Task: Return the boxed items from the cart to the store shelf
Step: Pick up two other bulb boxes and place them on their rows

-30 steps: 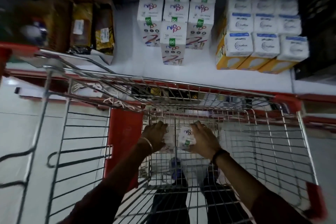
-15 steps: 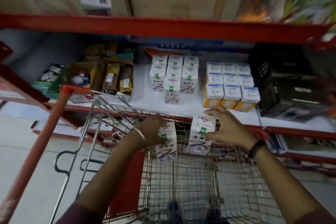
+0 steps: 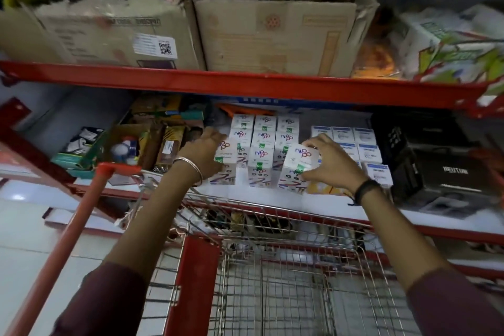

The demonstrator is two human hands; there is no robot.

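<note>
Hands both up at the middle shelf (image 3: pixel 272 200), over the front edge of the wire cart (image 3: pixel 275 278). Left hand (image 3: pixel 203 154) grip closed around a white box (image 3: pixel 226 169), fingers wrapped over its top and left side; the box stands at the left end of the front row of matching white boxes (image 3: pixel 263 142). Whether its base already touches the shelf board, can't tell. Right hand (image 3: pixel 331 165) grip closed on a second white box (image 3: pixel 297 169), thumb on the front face, fingers over top and right side; box tilted a bit, at the right end of the same front row, just beside the centre front box (image 3: pixel 260 168). Can't tell if it rests on the shelf either.

Stack of white boxes sits three wide, several rows deep. Just right of it, a block of white boxes with blue labels (image 3: pixel 362 148) on yellow bases, partly hidden by the right hand. Further right, a black crate (image 3: pixel 425 158). Left of the white boxes, an open carton with brown packets (image 3: pixel 163 144).

Upper shelf carries two worn cardboard cartons (image 3: pixel 191 33). Metal bangle (image 3: pixel 191 168) on left wrist, dark band (image 3: pixel 366 189) on right wrist. Cart basket below the arms looks bare where visible. Red cart handle (image 3: pixel 68 243) runs diagonally at left.
</note>
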